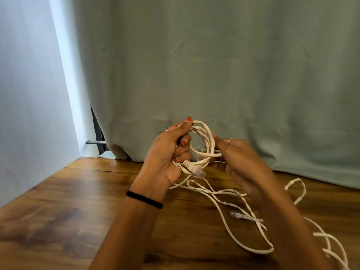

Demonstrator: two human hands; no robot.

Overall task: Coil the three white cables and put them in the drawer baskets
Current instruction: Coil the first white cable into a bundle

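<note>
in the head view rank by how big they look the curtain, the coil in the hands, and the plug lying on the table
1. curtain
2. coil, held up close to the camera, so its rank over the plug is only apparent
3. plug

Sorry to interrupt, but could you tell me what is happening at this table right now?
A person is winding a thin white network cable into a small coil above the brown wooden table. The left hand grips the loops, with one clear plastic plug hanging just below it, while the right hand pinches the coil's other side. More loose white cable lies uncoiled on the table beneath and to the right. No drawer or basket is in view.
</note>
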